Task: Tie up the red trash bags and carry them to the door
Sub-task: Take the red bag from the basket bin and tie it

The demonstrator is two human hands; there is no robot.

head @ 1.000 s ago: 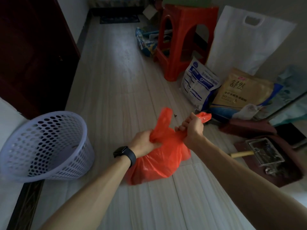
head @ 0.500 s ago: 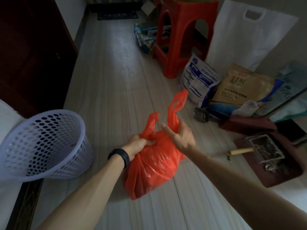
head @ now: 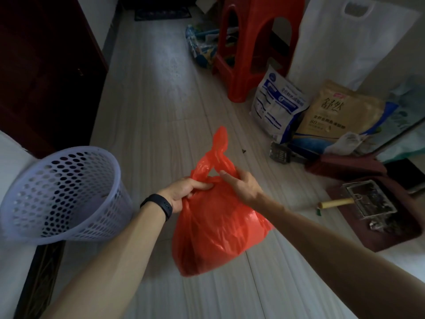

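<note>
A full red trash bag (head: pixel 213 231) hangs above the pale wooden floor in the middle of the head view. Its two handle strips cross at the top and stick up in a loop. My left hand (head: pixel 184 192), with a black band on the wrist, pinches the gathered neck of the bag on its left side. My right hand (head: pixel 239 183) holds the neck from the right, its index finger stretched toward the crossing of the strips. The bag's contents are hidden.
A white perforated basket (head: pixel 62 194) stands tilted at my left. A red plastic stool (head: pixel 250 47), a white carrier bag (head: pixel 351 40), printed sacks (head: pixel 278 104) and a dustpan with a wooden handle (head: pixel 368 201) line the right wall. A dark door (head: pixel 43 65) is left.
My right hand let go of the strip it was pulling out to the right and came back to the bag's neck. The strips now stand crossed in a loop, and the bag hangs lower.
</note>
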